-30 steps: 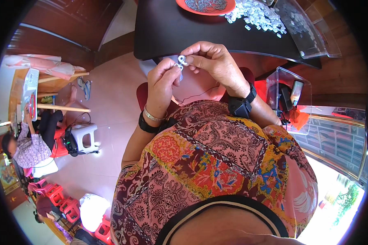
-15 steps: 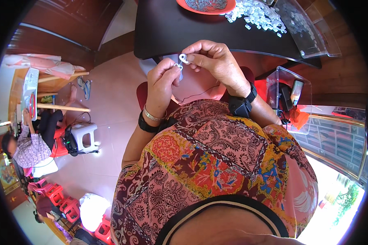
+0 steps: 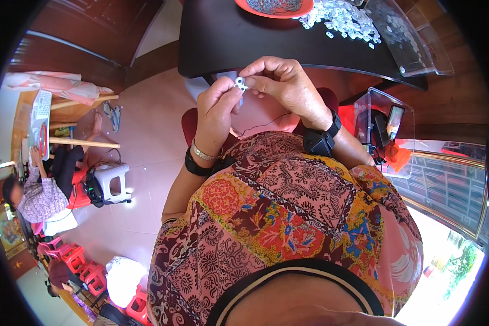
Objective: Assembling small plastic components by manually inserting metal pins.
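Just off the table's near edge, my left hand is closed, its thumb and forefinger pinching a small white plastic piece. My right hand meets it from the right, thumb and forefinger pressed together at a small white plastic piece with round holes. The white pieces touch or overlap between the fingertips; whether they are joined I cannot tell. Something pale and translucent shows just below them, beside the left fingers. On the dark table lies a heap of similar white pieces.
A red bowl of small grey metal bits stands at the table's far edge. Right of the heap is a clear plastic tray. A clear bin holds dark and orange items. Another person sits at the left, near a white stool.
My right hand has brought its white piece down and left onto the piece in my left hand. The two pieces were slightly apart before. My left hand has barely moved.
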The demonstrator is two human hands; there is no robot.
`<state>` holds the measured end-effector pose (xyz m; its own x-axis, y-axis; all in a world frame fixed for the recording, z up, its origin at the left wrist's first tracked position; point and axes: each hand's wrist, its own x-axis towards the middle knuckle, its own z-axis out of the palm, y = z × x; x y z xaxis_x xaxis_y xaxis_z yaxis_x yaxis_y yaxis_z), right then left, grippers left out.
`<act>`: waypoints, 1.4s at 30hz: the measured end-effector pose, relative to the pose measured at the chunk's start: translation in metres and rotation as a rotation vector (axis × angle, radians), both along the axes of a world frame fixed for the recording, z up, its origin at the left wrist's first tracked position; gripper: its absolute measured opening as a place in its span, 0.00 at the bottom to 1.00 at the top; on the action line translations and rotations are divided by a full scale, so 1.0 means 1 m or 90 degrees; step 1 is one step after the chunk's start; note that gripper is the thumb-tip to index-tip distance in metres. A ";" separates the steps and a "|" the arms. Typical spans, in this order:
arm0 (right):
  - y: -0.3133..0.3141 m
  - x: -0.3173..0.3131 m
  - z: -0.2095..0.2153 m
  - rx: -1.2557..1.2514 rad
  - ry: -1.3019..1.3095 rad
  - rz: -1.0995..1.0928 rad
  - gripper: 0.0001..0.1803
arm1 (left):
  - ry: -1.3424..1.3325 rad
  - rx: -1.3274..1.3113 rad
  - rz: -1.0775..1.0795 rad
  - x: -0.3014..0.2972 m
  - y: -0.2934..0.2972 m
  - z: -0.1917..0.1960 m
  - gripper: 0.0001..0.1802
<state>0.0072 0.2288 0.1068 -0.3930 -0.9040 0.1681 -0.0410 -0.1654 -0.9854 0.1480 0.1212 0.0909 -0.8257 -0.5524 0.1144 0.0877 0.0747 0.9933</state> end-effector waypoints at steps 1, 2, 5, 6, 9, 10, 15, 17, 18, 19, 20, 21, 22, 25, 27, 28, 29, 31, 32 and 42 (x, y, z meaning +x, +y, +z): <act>0.000 0.000 -0.001 -0.001 -0.001 0.002 0.07 | 0.000 0.001 -0.001 0.000 0.001 0.000 0.09; -0.001 -0.001 -0.002 -0.003 -0.001 0.005 0.07 | 0.001 0.000 0.005 -0.001 0.000 -0.001 0.09; -0.002 0.000 -0.003 0.001 0.054 -0.006 0.07 | 0.017 -0.002 0.007 -0.002 -0.001 -0.004 0.10; -0.002 0.001 -0.004 0.002 0.053 -0.006 0.07 | 0.032 -0.003 0.004 -0.002 0.000 -0.005 0.11; -0.003 0.002 -0.007 -0.022 0.079 -0.012 0.07 | 0.020 0.007 0.005 -0.002 0.000 -0.005 0.11; -0.003 0.003 -0.006 -0.026 0.074 -0.016 0.07 | 0.020 0.007 0.005 -0.003 0.000 -0.005 0.11; -0.002 0.002 -0.005 -0.044 0.083 -0.020 0.06 | 0.001 0.047 -0.014 -0.005 0.000 -0.002 0.10; -0.002 0.004 -0.004 -0.059 0.078 -0.019 0.08 | 0.007 0.068 -0.019 -0.005 -0.002 -0.004 0.10; -0.003 0.004 -0.004 -0.060 0.078 -0.020 0.08 | 0.014 0.088 -0.024 -0.005 -0.003 -0.006 0.11; -0.004 0.004 -0.005 -0.080 0.190 -0.052 0.09 | 0.014 0.088 -0.025 -0.007 -0.002 -0.007 0.11; -0.005 0.004 -0.006 -0.100 0.302 -0.083 0.11 | 0.020 0.118 0.004 -0.009 0.000 -0.009 0.11; -0.005 0.004 -0.007 -0.100 0.303 -0.082 0.11 | 0.026 0.147 0.034 -0.011 0.001 -0.010 0.12; -0.006 0.004 -0.008 -0.098 0.352 -0.101 0.12 | 0.026 0.148 0.034 -0.011 0.001 -0.010 0.12; -0.007 0.004 -0.009 -0.102 0.406 -0.125 0.13 | 0.038 0.164 0.026 -0.013 -0.001 -0.010 0.12; -0.005 0.004 -0.009 -0.106 0.411 -0.128 0.13 | 0.043 0.154 0.009 -0.012 0.000 -0.012 0.12; -0.004 0.005 -0.009 -0.109 0.417 -0.127 0.13 | 0.042 0.155 0.008 -0.012 0.000 -0.013 0.12; -0.004 0.006 -0.008 -0.115 0.423 -0.125 0.12 | 0.047 0.170 0.002 -0.012 0.000 -0.014 0.12; -0.004 0.006 -0.007 -0.112 0.431 -0.120 0.12 | 0.052 0.186 -0.003 -0.011 0.000 -0.014 0.12; -0.004 0.005 -0.007 -0.107 0.441 -0.117 0.12 | 0.037 0.177 0.007 -0.012 0.000 -0.015 0.12; -0.007 0.005 -0.015 -0.076 0.588 -0.159 0.16 | 0.039 0.192 0.037 -0.020 0.003 -0.021 0.14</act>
